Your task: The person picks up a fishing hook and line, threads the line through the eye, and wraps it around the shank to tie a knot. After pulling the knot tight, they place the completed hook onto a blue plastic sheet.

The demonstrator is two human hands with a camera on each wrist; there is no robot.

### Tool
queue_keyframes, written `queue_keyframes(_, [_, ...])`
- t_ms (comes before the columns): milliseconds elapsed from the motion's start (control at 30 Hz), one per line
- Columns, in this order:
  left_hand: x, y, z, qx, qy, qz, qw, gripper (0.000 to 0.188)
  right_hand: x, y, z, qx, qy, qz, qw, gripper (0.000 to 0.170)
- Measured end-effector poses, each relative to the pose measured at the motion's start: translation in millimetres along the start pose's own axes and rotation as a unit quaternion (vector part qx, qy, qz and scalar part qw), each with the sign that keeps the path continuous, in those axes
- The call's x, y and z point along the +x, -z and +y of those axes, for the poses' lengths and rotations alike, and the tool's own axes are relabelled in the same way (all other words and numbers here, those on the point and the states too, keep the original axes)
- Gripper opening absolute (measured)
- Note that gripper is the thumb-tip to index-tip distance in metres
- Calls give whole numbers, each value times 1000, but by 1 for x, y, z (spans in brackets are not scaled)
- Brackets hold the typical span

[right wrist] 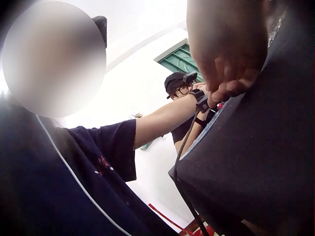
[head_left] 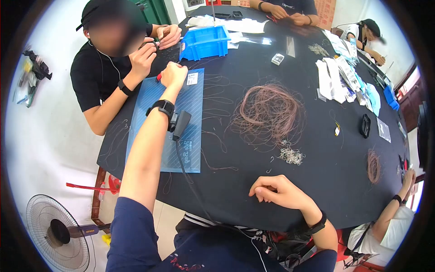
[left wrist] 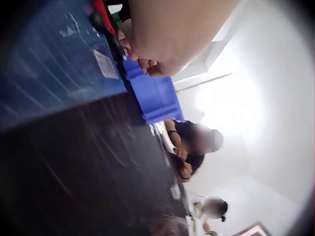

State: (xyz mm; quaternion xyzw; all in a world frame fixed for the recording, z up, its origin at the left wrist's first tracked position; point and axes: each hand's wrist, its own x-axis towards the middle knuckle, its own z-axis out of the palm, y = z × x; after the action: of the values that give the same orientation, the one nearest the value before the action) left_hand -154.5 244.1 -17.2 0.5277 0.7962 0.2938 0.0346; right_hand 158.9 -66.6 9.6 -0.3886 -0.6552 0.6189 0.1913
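My left hand (head_left: 174,75) reaches far forward over the top end of a translucent blue file bag (head_left: 192,122). Its fingers are curled around part of a red-handled tool (left wrist: 104,17); the red handle sticks out beside the fist, and the hand hides much of the rest. Just beyond the fist stands a blue plastic bin (head_left: 206,43). My right hand (head_left: 283,192) hangs loosely curled over the near edge of the black table, holding nothing. Nearest to it lie a small pile of metal fish hooks (head_left: 291,155) and a few loose hooks.
A tangled coil of thin brown line (head_left: 272,113) lies mid-table, with thin loops beside the bag. White packets (head_left: 331,79), a black tray (head_left: 365,125) and a smaller coil (head_left: 374,166) are at the right. Other people sit around the table. A fan (head_left: 58,231) stands at lower left.
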Motion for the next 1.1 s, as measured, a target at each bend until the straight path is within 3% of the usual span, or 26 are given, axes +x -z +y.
queue_keyframes(233, [-8, 9, 0, 83, -36, -6, 996, 33, 0, 0, -1, -3, 3, 2, 1000, 18])
queue_keyframes(433, [-7, 18, 1, 110, 21, 5, 994, 51, -1, -1, 2, -6, 13, 8, 1000, 19])
queue_keyframes(533, [-1, 20, -7, 40, 40, 42, 998, 42, -1, -2, 3, -6, 20, 13, 1000, 19])
queue_keyframes(633, [8, 30, -21, 11, 0, -42, 999, 30, 1, 0, 2, -9, 17, 18, 1000, 20])
queue_keyframes(667, [5, 30, -21, 35, 8, -25, 999, 21, 0, -1, 2, -12, 13, 18, 1000, 20])
queue_keyframes(867, [18, 0, -28, -128, 15, -33, 991, 24, 1, -1, 6, 2, 21, 19, 1000, 21])
queue_keyframes(1100, [7, -5, -2, -9, 33, -18, 999, 20, 0, 1, 2, -6, 17, 13, 1000, 20])
